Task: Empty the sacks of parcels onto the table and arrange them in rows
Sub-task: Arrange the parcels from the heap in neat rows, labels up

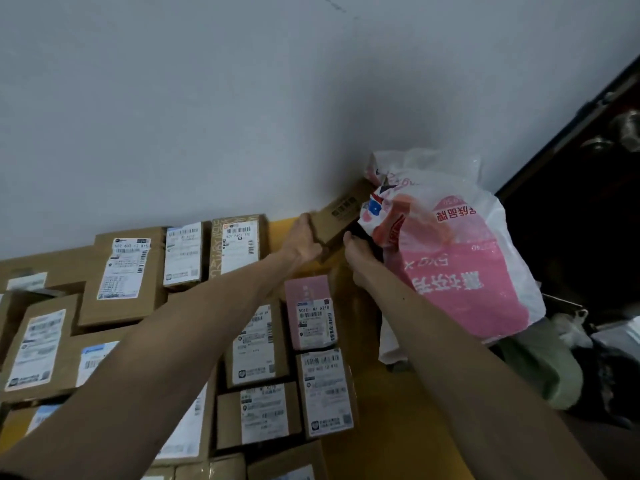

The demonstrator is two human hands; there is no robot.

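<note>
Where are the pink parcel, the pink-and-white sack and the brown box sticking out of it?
pink parcel (313, 317): head view, on its white label.
pink-and-white sack (460, 258): head view, on its pink printed side.
brown box (341, 216): head view, on its upper face, by the printed marks.

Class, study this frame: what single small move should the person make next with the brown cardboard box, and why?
Probably draw the brown cardboard box fully clear of the pink-and-white plastic sack. The left hand grips its free end, the right hand is at the sack's mouth, and the box's far end is inside the sack. Bare yellow table lies beside the labelled parcels.
</note>
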